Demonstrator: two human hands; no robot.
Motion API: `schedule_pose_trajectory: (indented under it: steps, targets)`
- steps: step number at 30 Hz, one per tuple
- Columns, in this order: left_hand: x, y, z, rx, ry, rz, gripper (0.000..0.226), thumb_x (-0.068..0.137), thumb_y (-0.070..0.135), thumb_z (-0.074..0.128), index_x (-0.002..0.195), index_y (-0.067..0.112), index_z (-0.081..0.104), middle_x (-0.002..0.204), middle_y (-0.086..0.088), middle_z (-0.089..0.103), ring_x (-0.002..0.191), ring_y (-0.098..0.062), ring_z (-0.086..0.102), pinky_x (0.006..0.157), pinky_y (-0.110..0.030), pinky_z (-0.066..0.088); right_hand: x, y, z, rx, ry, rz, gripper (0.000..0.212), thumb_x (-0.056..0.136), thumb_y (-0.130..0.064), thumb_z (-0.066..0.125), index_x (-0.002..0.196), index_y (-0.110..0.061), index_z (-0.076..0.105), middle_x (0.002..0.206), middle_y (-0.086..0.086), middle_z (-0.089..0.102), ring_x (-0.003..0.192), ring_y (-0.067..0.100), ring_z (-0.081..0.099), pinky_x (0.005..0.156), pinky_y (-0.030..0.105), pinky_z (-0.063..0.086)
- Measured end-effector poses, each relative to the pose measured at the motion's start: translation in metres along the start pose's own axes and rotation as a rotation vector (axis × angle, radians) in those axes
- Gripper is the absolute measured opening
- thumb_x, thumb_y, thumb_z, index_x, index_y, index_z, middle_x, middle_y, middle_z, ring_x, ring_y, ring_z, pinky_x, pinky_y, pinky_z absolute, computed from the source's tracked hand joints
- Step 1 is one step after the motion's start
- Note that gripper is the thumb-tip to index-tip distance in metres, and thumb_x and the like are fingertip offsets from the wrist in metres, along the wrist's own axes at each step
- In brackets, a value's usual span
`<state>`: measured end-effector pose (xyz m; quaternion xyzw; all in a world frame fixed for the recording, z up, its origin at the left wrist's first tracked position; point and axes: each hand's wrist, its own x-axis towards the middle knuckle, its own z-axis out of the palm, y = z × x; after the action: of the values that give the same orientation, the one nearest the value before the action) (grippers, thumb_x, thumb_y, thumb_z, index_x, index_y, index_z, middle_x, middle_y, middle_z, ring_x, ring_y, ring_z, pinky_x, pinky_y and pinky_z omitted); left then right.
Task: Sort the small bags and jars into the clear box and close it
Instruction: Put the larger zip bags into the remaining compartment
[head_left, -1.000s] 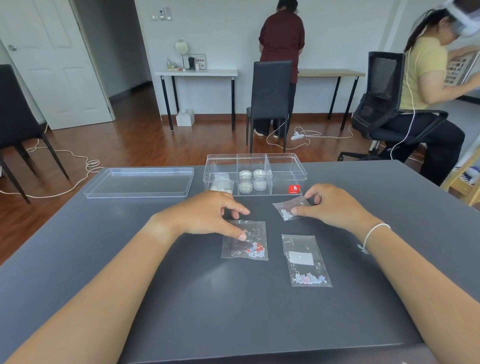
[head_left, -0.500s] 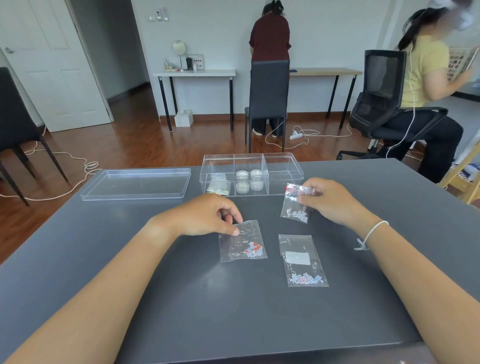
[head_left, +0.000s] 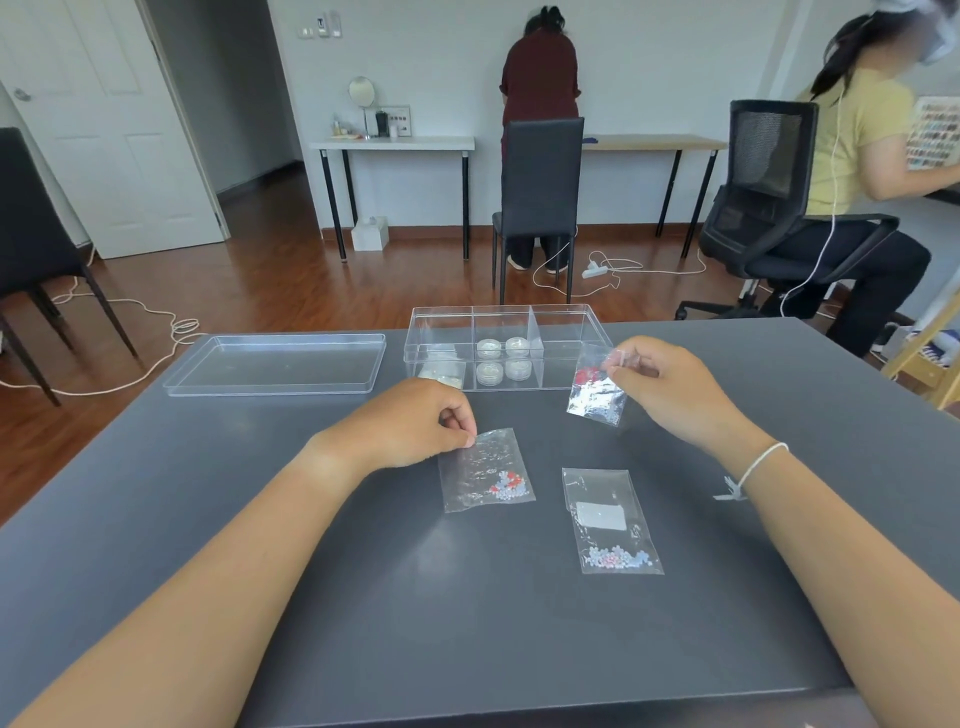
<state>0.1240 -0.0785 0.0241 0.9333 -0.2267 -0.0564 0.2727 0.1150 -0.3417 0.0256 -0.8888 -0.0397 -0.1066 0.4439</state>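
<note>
Sorting is about halfway along by my guess: the four jars (head_left: 503, 359) already sit in the middle section of the clear box (head_left: 566, 316), something pale lies in the left section, and the right section looks empty.

The right hand (head_left: 670, 387) is pinching the top edge of a small bag (head_left: 594, 395) with red and silvery bits inside. It dangles off the table, just in front of the box's right end. The left hand (head_left: 415, 423) has thumb and forefinger closed on the top corner of a second bag (head_left: 485, 470), which lies flat on the grey table (head_left: 363, 597). A third bag (head_left: 613, 522) lies untouched nearer me, and the lid (head_left: 275, 362) waits to the left of the box.

Next move, I reckon: carry the hanging bag over the box wall and drop it into a section, probably the empty right one. These bags are floppy and slippery, so the pinch has to hold.

Compared with half a second back, the right-hand bag has gone higher and further right, closer to the box rim. The left hand hasn't shifted, though its bag looks a bit flatter.
</note>
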Motion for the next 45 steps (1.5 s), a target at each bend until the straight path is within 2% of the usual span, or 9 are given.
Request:
schedule_pose_trajectory:
  steps: [8, 14, 17, 22, 26, 29, 32, 40, 45]
  targets:
    - [-0.001, -0.001, -0.002, -0.015, 0.046, 0.024, 0.015, 0.082, 0.026, 0.059, 0.070, 0.033, 0.062, 0.072, 0.018, 0.061, 0.062, 0.009, 0.052, 0.061, -0.014, 0.039, 0.004, -0.006, -0.004, 0.117, 0.084, -0.082, 0.017, 0.085, -0.011, 0.049, 0.078, -0.023, 0.059, 0.075, -0.007, 0.056, 0.069, 0.009, 0.049, 0.061, 0.015, 0.038]
    - [-0.001, 0.004, -0.005, -0.219, 0.158, 0.068, 0.015, 0.083, 0.021, 0.061, 0.074, 0.032, 0.063, 0.075, 0.013, 0.064, 0.073, -0.010, 0.058, 0.071, -0.022, 0.044, 0.023, -0.022, -0.014, 0.142, 0.196, -0.121, 0.029, 0.085, -0.005, 0.042, 0.078, -0.027, 0.059, 0.087, -0.004, 0.064, 0.084, 0.013, 0.055, 0.074, 0.026, 0.043]
    - [-0.002, 0.007, -0.006, -0.274, 0.200, 0.080, 0.020, 0.084, 0.020, 0.061, 0.081, 0.039, 0.065, 0.076, 0.015, 0.064, 0.071, -0.012, 0.055, 0.068, -0.016, 0.043, 0.039, -0.026, -0.015, 0.151, 0.228, -0.117, 0.027, 0.085, -0.006, 0.044, 0.085, -0.026, 0.061, 0.078, -0.008, 0.066, 0.073, 0.008, 0.056, 0.066, 0.030, 0.044]
    - [-0.002, 0.009, -0.008, -0.315, 0.240, 0.090, 0.021, 0.088, 0.018, 0.056, 0.095, 0.034, 0.068, 0.100, 0.006, 0.067, 0.093, -0.017, 0.060, 0.068, 0.000, 0.038, 0.064, -0.019, -0.005, 0.021, 0.220, -0.062, 0.023, 0.086, -0.010, 0.045, 0.090, -0.028, 0.059, 0.100, -0.002, 0.065, 0.070, 0.006, 0.052, 0.045, 0.008, 0.037]
    - [-0.001, 0.010, -0.009, -0.321, 0.280, 0.113, 0.020, 0.088, 0.016, 0.056, 0.086, 0.033, 0.067, 0.092, 0.004, 0.068, 0.074, -0.018, 0.053, 0.060, -0.003, 0.036, 0.076, -0.017, 0.003, -0.082, 0.219, -0.045, 0.025, 0.089, -0.012, 0.040, 0.094, -0.022, 0.062, 0.116, 0.004, 0.062, 0.087, 0.015, 0.053, 0.063, 0.020, 0.040]
    - [-0.001, 0.010, -0.010, -0.351, 0.305, 0.121, 0.018, 0.087, 0.016, 0.056, 0.085, 0.029, 0.067, 0.083, 0.016, 0.065, 0.068, -0.008, 0.049, 0.058, -0.003, 0.037, 0.080, -0.018, 0.007, -0.157, 0.185, -0.048, 0.026, 0.090, -0.016, 0.038, 0.095, -0.021, 0.063, 0.121, 0.005, 0.061, 0.098, 0.019, 0.054, 0.078, 0.024, 0.041]
    - [-0.001, 0.010, -0.011, -0.373, 0.330, 0.124, 0.021, 0.087, 0.016, 0.056, 0.081, 0.034, 0.065, 0.081, 0.021, 0.063, 0.061, 0.004, 0.047, 0.058, -0.002, 0.036, 0.083, -0.020, 0.011, -0.270, 0.076, -0.048, 0.026, 0.092, -0.020, 0.037, 0.091, -0.024, 0.062, 0.121, 0.002, 0.061, 0.107, 0.024, 0.054, 0.100, 0.042, 0.040]
    - [-0.003, 0.011, -0.012, -0.386, 0.362, 0.143, 0.022, 0.087, 0.017, 0.057, 0.080, 0.036, 0.064, 0.080, 0.024, 0.061, 0.061, 0.008, 0.047, 0.060, -0.001, 0.035, 0.080, -0.015, 0.016, -0.451, -0.009, -0.052, 0.032, 0.091, -0.021, 0.035, 0.091, -0.020, 0.067, 0.119, 0.005, 0.061, 0.111, 0.033, 0.047, 0.100, 0.051, 0.033]
    - [-0.003, 0.011, -0.010, -0.381, 0.379, 0.153, 0.021, 0.087, 0.017, 0.057, 0.081, 0.036, 0.064, 0.080, 0.024, 0.061, 0.062, 0.007, 0.047, 0.061, -0.001, 0.035, 0.064, -0.016, 0.014, -0.466, 0.109, -0.117, 0.030, 0.093, -0.027, 0.041, 0.118, -0.024, 0.058, 0.131, 0.006, 0.050, 0.121, 0.031, 0.037, 0.104, 0.051, 0.024]
